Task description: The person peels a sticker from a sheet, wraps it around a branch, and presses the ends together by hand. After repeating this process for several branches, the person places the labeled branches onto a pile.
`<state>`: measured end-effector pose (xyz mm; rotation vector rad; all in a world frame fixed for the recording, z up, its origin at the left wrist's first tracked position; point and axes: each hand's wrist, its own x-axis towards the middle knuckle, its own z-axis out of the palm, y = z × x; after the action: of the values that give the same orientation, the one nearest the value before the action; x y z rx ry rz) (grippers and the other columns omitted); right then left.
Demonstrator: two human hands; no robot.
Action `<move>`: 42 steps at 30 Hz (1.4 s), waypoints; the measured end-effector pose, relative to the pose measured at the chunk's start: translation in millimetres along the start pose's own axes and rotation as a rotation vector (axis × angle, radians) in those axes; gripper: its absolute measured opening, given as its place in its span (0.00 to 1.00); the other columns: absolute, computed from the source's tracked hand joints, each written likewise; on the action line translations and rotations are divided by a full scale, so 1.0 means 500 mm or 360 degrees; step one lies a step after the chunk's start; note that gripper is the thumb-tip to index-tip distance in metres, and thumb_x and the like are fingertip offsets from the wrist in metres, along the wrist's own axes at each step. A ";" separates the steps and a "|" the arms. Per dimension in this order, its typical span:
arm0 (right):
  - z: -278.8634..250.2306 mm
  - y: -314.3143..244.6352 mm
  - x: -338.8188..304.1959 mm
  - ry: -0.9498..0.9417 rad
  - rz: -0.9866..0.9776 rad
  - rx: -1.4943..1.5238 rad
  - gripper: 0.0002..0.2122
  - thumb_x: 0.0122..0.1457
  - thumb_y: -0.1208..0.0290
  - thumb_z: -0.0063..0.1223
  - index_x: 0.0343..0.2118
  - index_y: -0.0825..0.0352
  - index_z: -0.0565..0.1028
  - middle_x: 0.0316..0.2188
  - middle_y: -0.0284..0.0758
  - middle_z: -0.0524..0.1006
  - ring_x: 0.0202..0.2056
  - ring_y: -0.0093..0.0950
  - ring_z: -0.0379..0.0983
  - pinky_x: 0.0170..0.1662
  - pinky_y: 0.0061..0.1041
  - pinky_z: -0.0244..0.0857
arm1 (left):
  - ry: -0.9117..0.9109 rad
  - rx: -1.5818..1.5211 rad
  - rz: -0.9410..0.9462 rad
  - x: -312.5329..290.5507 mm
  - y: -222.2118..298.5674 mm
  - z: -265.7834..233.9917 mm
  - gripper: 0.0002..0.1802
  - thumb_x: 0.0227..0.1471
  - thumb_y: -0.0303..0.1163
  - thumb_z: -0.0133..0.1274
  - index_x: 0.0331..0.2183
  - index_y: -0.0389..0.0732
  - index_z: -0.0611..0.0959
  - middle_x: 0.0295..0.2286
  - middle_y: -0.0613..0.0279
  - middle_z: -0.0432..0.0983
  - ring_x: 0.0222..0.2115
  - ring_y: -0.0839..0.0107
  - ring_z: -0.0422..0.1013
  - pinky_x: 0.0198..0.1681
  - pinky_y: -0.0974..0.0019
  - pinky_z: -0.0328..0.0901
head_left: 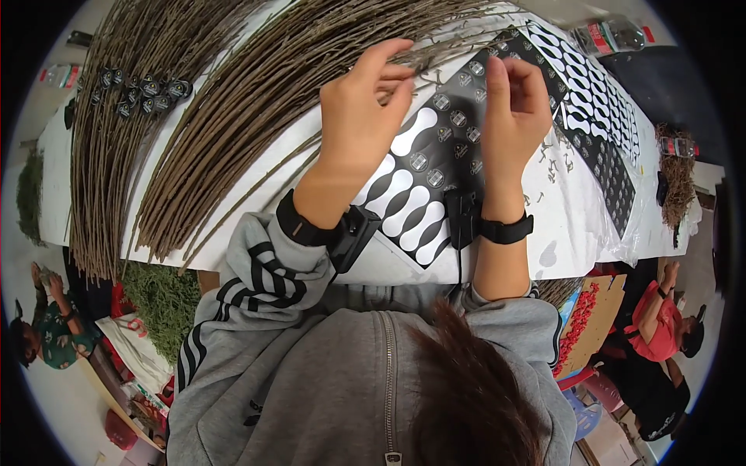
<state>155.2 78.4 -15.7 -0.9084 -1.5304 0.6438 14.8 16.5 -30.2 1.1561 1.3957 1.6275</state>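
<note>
Both hands hover over the white-covered table. My left hand [363,105] is open, its fingers bent and the thumb apart from them, near the ends of a long bundle of thin brown twigs [221,128]. My right hand [514,116] has its fingers curled in close to the thumb; anything pinched there is too small or hidden to make out. Beneath the hands lies a black sheet of round-ended stick-on labels [458,128], with white gaps [398,203] where labels are off. Each wrist wears a black strap with a small device.
A second twig bundle [128,171] at the left carries several black label tags [148,95]. Another label sheet [602,89], clear plastic and small twig scraps [553,159] lie at the right. Plastic bottles [614,36] stand beyond. Greenery [159,299] and a box of red berries [576,326] sit below the table edge.
</note>
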 end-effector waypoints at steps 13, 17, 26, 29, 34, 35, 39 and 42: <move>0.018 -0.064 -0.039 -0.0435 0.1021 0.0482 0.17 0.61 0.63 0.50 0.18 0.69 0.72 0.12 0.24 0.67 0.14 0.11 0.58 0.18 0.13 0.50 | 0.0305 0.0970 0.1283 -0.011 -0.004 0.007 0.23 0.41 0.15 0.54 0.43 0.40 0.79 0.25 0.57 0.78 0.22 0.66 0.74 0.24 0.68 0.68; 0.027 -0.074 -0.046 -0.0401 0.1055 0.0603 0.16 0.62 0.64 0.49 0.19 0.68 0.72 0.12 0.26 0.66 0.14 0.14 0.58 0.17 0.13 0.49 | 0.0383 0.0957 0.1197 -0.017 0.010 0.006 0.21 0.41 0.15 0.56 0.41 0.39 0.80 0.24 0.58 0.78 0.22 0.66 0.74 0.24 0.69 0.68; 0.027 -0.075 -0.056 -0.0414 0.0800 0.0419 0.14 0.61 0.68 0.50 0.19 0.69 0.72 0.14 0.26 0.67 0.14 0.13 0.58 0.17 0.14 0.50 | 0.0448 0.0943 0.1157 -0.018 0.032 0.010 0.17 0.40 0.13 0.60 0.36 0.34 0.79 0.28 0.58 0.81 0.30 0.69 0.79 0.30 0.75 0.71; 0.022 -0.078 -0.054 -0.0416 0.0794 0.0404 0.12 0.62 0.69 0.48 0.22 0.69 0.72 0.15 0.25 0.67 0.14 0.12 0.58 0.17 0.14 0.50 | 0.0432 0.0955 0.1258 -0.016 0.025 0.006 0.17 0.40 0.14 0.59 0.36 0.35 0.80 0.28 0.57 0.80 0.29 0.67 0.79 0.30 0.73 0.72; 0.022 -0.069 -0.046 -0.0388 0.0906 0.0542 0.12 0.60 0.68 0.51 0.22 0.69 0.72 0.12 0.24 0.68 0.15 0.11 0.60 0.17 0.14 0.50 | 0.0313 0.0935 0.1372 -0.021 0.023 0.008 0.18 0.39 0.16 0.55 0.38 0.37 0.81 0.30 0.54 0.80 0.32 0.60 0.78 0.33 0.68 0.73; 0.021 -0.067 -0.046 -0.0403 0.0918 0.0575 0.12 0.60 0.68 0.50 0.23 0.69 0.73 0.13 0.24 0.68 0.15 0.11 0.60 0.18 0.14 0.51 | 0.0279 0.0923 0.1353 -0.022 0.023 0.010 0.18 0.39 0.16 0.55 0.38 0.37 0.81 0.31 0.53 0.80 0.34 0.59 0.78 0.34 0.68 0.73; 0.029 -0.073 -0.049 -0.0434 0.0926 0.0663 0.10 0.62 0.69 0.47 0.27 0.70 0.73 0.15 0.25 0.68 0.17 0.12 0.61 0.19 0.14 0.52 | 0.0296 0.0862 0.1404 -0.018 0.015 0.011 0.18 0.40 0.17 0.54 0.38 0.37 0.81 0.31 0.53 0.80 0.33 0.59 0.78 0.34 0.67 0.74; 0.034 -0.078 -0.051 -0.0426 0.0892 0.0692 0.09 0.63 0.71 0.43 0.30 0.70 0.73 0.17 0.25 0.67 0.18 0.13 0.59 0.20 0.14 0.53 | 0.0294 0.0875 0.1370 -0.020 0.013 0.009 0.18 0.40 0.17 0.54 0.38 0.37 0.81 0.31 0.53 0.80 0.33 0.59 0.78 0.34 0.67 0.74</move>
<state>131.4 37.4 -0.6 -0.9362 -1.2789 1.4899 22.9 8.1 -25.6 2.1956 1.6343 1.9947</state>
